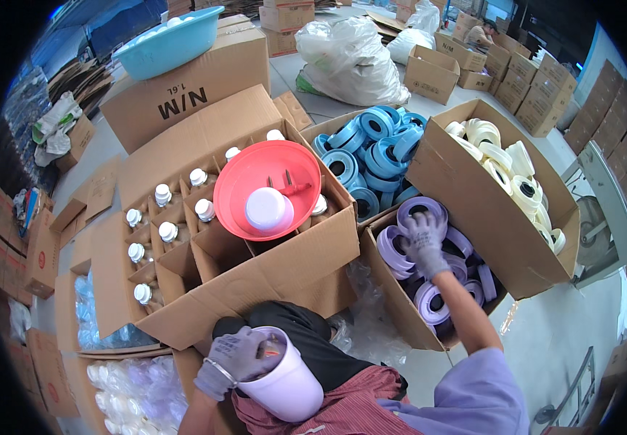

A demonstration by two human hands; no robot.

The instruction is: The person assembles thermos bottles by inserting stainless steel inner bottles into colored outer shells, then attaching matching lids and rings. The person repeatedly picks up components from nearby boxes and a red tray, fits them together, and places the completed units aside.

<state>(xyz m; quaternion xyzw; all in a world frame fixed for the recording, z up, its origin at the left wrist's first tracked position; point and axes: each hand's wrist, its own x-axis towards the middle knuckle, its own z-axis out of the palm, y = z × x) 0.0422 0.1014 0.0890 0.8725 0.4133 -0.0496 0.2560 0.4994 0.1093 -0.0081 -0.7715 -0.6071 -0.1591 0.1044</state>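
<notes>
partly hidden left grip [242, 357] closed on tub [289, 390]; right grip [424, 243] over ring [436, 207], hold unclear

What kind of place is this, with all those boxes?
Probably a packing workshop or warehouse. You can tell from the stacked cardboard boxes, the divided carton of white-capped bottles, and the heap of purple ring-shaped parts.

A smooth lilac pot [288, 391] is held tilted by the left hand [235, 360], its open mouth beside the fingers, its closed end pointed away. One broad lilac ring [423, 204] is touched by the right hand [423, 244]; matching rings [422, 301] are heaped loosely, at mixed angles, beneath and around it.
</notes>
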